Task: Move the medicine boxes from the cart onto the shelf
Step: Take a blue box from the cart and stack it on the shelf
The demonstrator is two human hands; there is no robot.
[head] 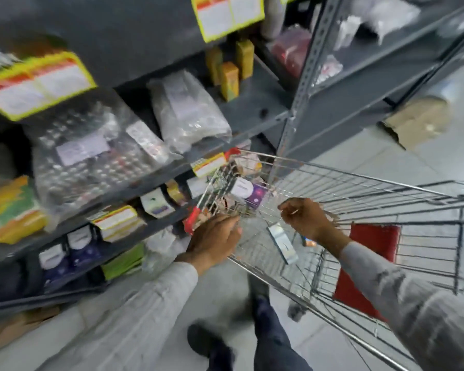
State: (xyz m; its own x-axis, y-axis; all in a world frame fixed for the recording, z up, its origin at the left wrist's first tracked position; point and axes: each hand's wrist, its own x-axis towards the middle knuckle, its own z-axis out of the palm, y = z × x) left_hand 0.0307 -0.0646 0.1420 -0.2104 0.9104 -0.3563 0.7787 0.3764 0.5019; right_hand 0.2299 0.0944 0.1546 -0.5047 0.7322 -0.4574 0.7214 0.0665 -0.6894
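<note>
The floor is pale, smooth tile, and the picture is blurred by motion. On the left stands a grey metal shelf with perforated upright posts and yellow-edged paper labels on its front edges. Its boards carry clear plastic bags of blister packs, a second crumpled plastic bag, small yellow cartons and, lower down, purple-and-white boxes. A flattened piece of brown cardboard lies on the floor behind the shelf.

Just beside the shelf is a wire shopping cart of shiny metal rods with red plastic corners. The medicine boxes are in the cart: a heap at its far end, and one flat pale blue box alone on the wire bottom.

The left hand rests at the cart's rim near the red corner, fingers loosely spread, holding nothing I can see. The right hand hangs over the basket, fingers curled narrow; whether it grips anything, I cannot tell.
</note>
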